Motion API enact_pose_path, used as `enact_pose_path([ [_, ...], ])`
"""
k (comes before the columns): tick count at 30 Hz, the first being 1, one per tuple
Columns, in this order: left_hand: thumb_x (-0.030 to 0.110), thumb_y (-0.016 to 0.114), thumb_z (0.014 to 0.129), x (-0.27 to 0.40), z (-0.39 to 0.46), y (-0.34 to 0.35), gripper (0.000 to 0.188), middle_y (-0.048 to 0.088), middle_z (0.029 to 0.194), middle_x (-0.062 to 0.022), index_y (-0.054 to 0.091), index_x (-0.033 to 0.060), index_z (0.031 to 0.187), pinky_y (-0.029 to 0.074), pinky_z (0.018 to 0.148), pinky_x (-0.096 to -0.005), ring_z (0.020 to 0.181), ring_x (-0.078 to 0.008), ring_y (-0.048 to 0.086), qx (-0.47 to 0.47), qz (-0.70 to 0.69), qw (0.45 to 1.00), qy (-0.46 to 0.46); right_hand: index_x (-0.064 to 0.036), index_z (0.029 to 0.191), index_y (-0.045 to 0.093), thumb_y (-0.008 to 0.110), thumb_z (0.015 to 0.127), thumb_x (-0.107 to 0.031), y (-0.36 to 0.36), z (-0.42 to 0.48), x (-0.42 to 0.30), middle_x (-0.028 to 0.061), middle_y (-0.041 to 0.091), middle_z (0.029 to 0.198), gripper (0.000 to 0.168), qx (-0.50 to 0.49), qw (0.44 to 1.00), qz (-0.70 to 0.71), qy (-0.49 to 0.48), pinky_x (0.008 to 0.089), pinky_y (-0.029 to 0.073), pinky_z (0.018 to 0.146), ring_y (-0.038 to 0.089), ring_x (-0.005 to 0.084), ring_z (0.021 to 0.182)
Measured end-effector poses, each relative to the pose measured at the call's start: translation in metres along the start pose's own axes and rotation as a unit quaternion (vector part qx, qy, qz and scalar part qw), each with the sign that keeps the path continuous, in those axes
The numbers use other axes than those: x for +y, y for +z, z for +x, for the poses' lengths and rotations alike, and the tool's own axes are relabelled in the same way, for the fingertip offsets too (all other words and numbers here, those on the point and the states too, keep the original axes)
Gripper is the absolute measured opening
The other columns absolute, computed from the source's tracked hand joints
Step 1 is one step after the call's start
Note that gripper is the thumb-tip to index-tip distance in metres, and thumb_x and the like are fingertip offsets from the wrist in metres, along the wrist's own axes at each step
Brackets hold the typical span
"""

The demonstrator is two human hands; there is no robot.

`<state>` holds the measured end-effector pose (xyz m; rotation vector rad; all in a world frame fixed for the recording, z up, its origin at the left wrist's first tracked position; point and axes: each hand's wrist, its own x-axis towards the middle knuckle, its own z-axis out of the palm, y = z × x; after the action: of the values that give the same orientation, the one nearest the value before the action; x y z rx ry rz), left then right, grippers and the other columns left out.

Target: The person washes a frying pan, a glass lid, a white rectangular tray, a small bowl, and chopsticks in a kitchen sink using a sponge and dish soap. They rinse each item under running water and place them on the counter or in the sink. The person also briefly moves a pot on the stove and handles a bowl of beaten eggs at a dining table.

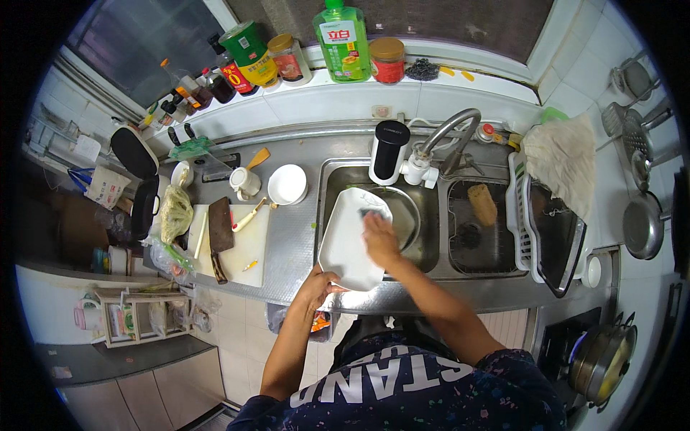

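Note:
My left hand (318,286) grips the near left edge of a white rectangular dish (347,242), which is tilted over the left sink basin. My right hand (381,240), slightly blurred, presses a dark scouring pad (373,211) against the dish's inner face near its far right corner. A round metal bowl (416,215) stands in the basin, partly hidden behind the dish. Beyond it are a curved metal faucet (458,121) and a black and white water filter (388,153). A sponge (482,204) lies in the right basin.
To the left, a cleaver (220,231) and a peeler (249,215) lie on a cutting board (259,264), near a white bowl (288,184). A dish rack (520,215) stands right of the sink. Bottles and a green detergent bottle (342,46) line the sill. A pot (601,366) sits on the stove.

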<state>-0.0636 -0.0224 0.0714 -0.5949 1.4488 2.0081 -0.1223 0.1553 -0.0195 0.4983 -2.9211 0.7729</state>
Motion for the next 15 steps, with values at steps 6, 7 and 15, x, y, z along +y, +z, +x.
enact_pose_path([
  [6, -0.007, 0.043, 0.067, -0.013, 0.007, -0.023, 0.050, 0.052, 0.102, -0.0190, 0.037, -0.0060, 0.116, 0.057, 0.066, -0.0373, 0.083, -0.0291, 0.059, 0.009, -0.018, 0.999, 0.025, -0.011, 0.126, 0.042, 0.046, 0.083, -0.007, -0.023, -0.068, -0.042, 0.0081, 0.035, 0.135, 0.043, -0.104, 0.960, 0.210, -0.155, 0.0425, 0.018, 0.104, 0.027, 0.0253, 0.127],
  [7, -0.007, 0.043, 0.066, -0.013, 0.007, -0.022, 0.051, 0.051, 0.103, -0.0199, 0.036, -0.0066, 0.116, 0.056, 0.067, -0.0377, 0.085, -0.0304, 0.059, 0.017, -0.014, 0.999, 0.030, -0.011, 0.125, 0.044, 0.044, 0.085, -0.008, -0.027, -0.070, -0.024, 0.0088, 0.035, 0.134, 0.040, -0.084, 0.974, 0.173, -0.120, 0.0448, 0.017, 0.104, 0.027, 0.0265, 0.127],
  [15, -0.004, 0.046, 0.068, -0.020, 0.012, -0.009, 0.056, 0.047, 0.110, -0.0246, 0.029, -0.0118, 0.120, 0.055, 0.070, -0.0395, 0.090, -0.0354, 0.058, -0.015, -0.075, 0.996, -0.046, -0.002, 0.113, 0.051, 0.049, 0.086, -0.034, -0.033, -0.028, 0.023, 0.0124, 0.053, 0.114, 0.042, 0.009, 0.617, 0.607, 0.500, 0.0338, 0.044, 0.082, 0.054, 0.0249, 0.100],
])
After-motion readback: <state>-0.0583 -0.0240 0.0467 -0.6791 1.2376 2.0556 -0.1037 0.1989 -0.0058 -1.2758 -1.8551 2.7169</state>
